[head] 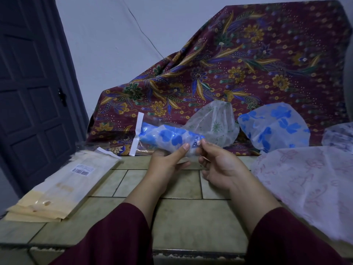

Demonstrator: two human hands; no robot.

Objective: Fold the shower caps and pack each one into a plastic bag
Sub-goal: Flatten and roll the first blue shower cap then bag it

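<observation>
A rolled shower cap with blue flowers [168, 135] lies inside a clear plastic bag [145, 129] held above the tiled counter. The bag's white flap strip [136, 133] points left. My left hand [168, 159] grips the bag from below with the thumb on top. My right hand [215, 161] pinches the bag's right end. Behind stand a green-patterned cap [215, 123] and a blue-flowered cap [275, 127]. A pink-patterned cap [309, 184] lies spread at the right.
A stack of empty plastic bags [63, 186] with a barcode label lies at the left on the tiled counter [191, 222]. A maroon batik cloth [248, 64] drapes something at the back. A dark door [28, 92] stands at the left. Another pale cap [340, 136] sits far right.
</observation>
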